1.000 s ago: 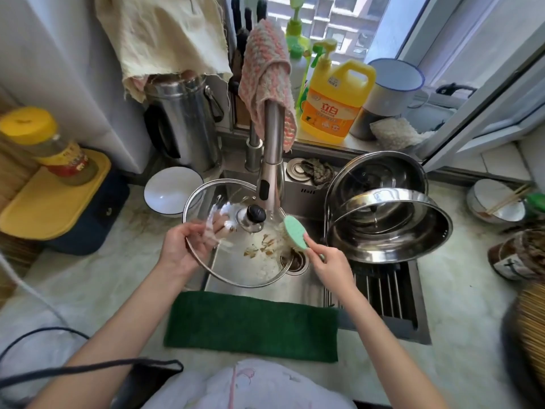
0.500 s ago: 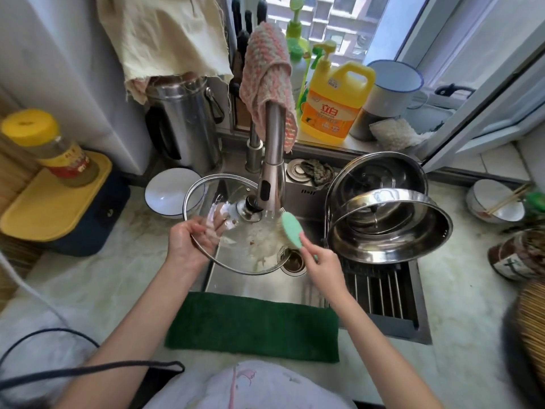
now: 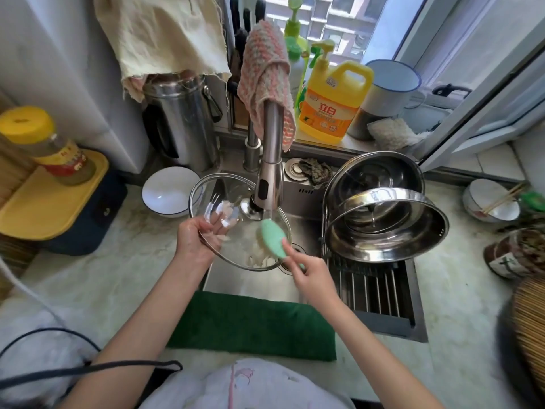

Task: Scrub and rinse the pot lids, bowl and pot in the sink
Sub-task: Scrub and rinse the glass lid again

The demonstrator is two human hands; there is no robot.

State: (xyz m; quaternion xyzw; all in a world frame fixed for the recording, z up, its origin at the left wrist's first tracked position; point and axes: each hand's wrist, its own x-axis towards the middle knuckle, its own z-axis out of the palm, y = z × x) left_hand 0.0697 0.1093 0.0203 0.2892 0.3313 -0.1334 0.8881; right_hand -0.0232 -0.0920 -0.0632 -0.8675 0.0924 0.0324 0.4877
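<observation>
Over the sink (image 3: 253, 283) my left hand (image 3: 197, 242) grips the left rim of a glass pot lid (image 3: 218, 190), tilted under the faucet head (image 3: 269, 187); my fingers show through the glass. Foam and food residue cover the lid's lower right part. My right hand (image 3: 312, 276) pinches a green sponge (image 3: 272, 238) and presses it onto the lid's right side. A steel pot (image 3: 383, 240) lies tipped on the drain rack (image 3: 374, 293) at the right, with a steel-rimmed lid (image 3: 374, 172) leaning behind it. A white bowl (image 3: 169, 194) stands on the counter left of the sink.
A steel kettle (image 3: 182, 122) stands behind the bowl. A yellow detergent jug (image 3: 333, 104) and an enamel mug (image 3: 389, 90) are on the window sill. A green mat (image 3: 253, 326) lies along the sink's front edge. Another bowl with chopsticks (image 3: 491, 200) sits far right.
The lid has risen and tilted up towards the faucet. The sponge has moved from beside the lid onto its right side, and foam now covers the residue.
</observation>
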